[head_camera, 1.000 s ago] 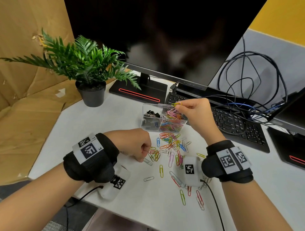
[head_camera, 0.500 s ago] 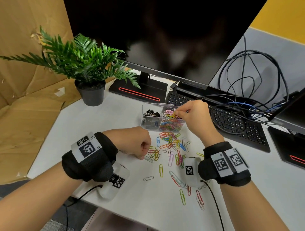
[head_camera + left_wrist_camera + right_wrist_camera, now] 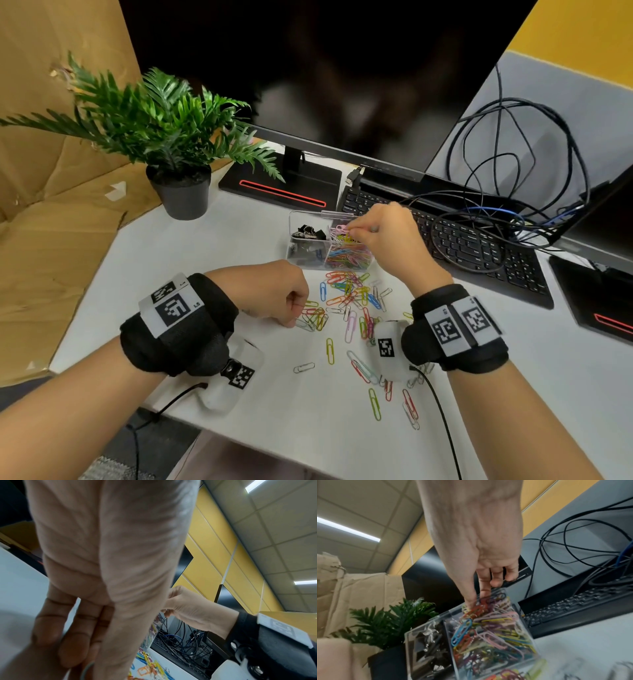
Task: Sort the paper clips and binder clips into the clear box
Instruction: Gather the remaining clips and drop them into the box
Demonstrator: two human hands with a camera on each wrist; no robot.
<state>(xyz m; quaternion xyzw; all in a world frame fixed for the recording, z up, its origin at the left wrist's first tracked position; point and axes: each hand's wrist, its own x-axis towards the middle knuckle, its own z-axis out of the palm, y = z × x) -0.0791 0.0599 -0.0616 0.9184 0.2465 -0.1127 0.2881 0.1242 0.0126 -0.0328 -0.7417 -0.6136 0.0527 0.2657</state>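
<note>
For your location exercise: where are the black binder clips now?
In the head view, the black binder clips fill the clear plastic box's left compartment, beside the coloured paper clips.

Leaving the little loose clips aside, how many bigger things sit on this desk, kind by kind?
Green potted plant: 1
Black computer keyboard: 1
Clear plastic box with two compartments: 1
Black monitor stands with a red stripe: 2
Total: 5

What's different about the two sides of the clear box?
The left compartment holds black binder clips with silver handles; the right compartment holds thin paper clips in many colours. The left one looks partly filled, while the right one is heaped to the rim. The right hand is over the right one only. Both share the same clear walls.
</note>
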